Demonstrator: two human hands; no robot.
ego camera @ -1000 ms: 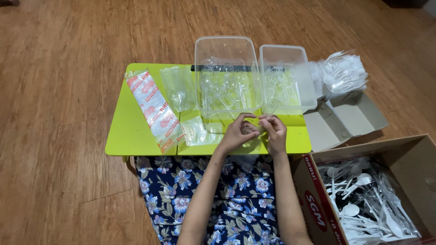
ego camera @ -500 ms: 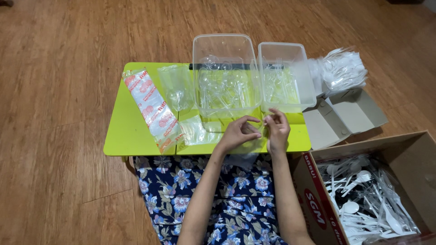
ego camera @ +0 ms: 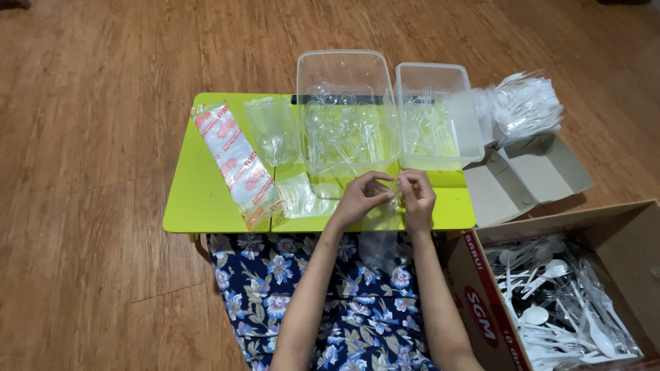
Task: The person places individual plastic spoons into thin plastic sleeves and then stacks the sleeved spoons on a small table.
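Note:
My left hand [ego camera: 359, 199] and my right hand [ego camera: 416, 199] meet over the front edge of a lime-green low table [ego camera: 206, 206]. Both pinch the top of a small clear plastic bag [ego camera: 379, 237] that hangs down between them over my floral lap. Just beyond my hands stand two clear plastic tubs: the left tub [ego camera: 344, 113] holds several clear spoons, the right tub [ego camera: 436, 117] holds clear forks.
A long printed packet [ego camera: 235, 161] and loose clear bags [ego camera: 273, 130] lie on the table's left half. A bundle of wrapped white cutlery [ego camera: 522, 103] sits by an open grey carton [ego camera: 526, 180]. A cardboard box [ego camera: 570, 295] of plastic cutlery stands at lower right. Wooden floor surrounds.
My hands have stayed at the table's front edge, fingers shifting slightly on the clear bag. The view has drifted a little.

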